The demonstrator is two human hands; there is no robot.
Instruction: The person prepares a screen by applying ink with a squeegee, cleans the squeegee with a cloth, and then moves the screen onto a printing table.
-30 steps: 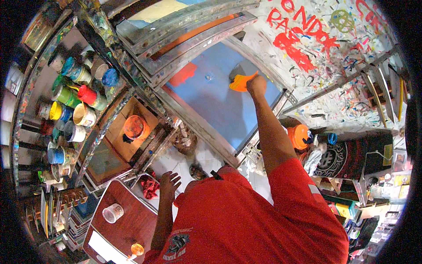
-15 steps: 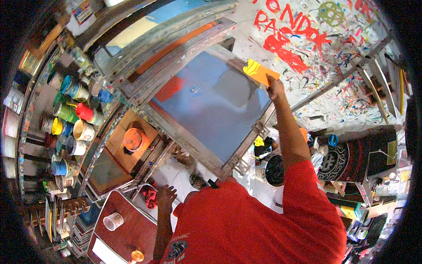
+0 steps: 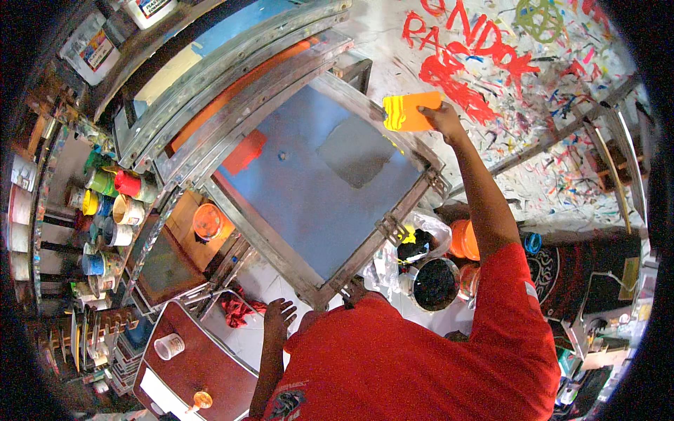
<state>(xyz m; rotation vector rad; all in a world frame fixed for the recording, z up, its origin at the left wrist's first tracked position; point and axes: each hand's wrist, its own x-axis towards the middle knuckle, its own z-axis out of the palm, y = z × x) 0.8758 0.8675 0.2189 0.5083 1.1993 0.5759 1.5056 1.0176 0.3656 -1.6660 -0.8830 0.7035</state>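
In my right hand (image 3: pixel 445 121) is a flat orange scraper (image 3: pixel 420 112), its left end coated with thick yellow paint. It is held above the far right side of a printing screen (image 3: pixel 302 203) with blue mesh, a grey square patch and a red patch. Hinge clamps (image 3: pixel 393 228) sit on the near right bar of the wooden frame. Small yellow smears show along its far right edge. My left hand (image 3: pixel 279 316) is empty, fingers spread, beside the frame's near corner and above a red cloth (image 3: pixel 239 310).
Paint pots (image 3: pixel 128 210) crowd the left shelf. An orange bucket (image 3: pixel 209 222) stands left of the screen. Near left, a brown table (image 3: pixel 203 358) bears a plastic cup (image 3: pixel 168 346). A dark-filled bucket (image 3: pixel 435 284) and an orange tub (image 3: pixel 463 240) are at right, below the paint-splattered wall (image 3: pixel 540 133).
The scraper has turned from slanted to nearly level, still in my right hand. My left hand has shifted slightly rightward. The whole view has shifted, so the screen appears lower and further left.
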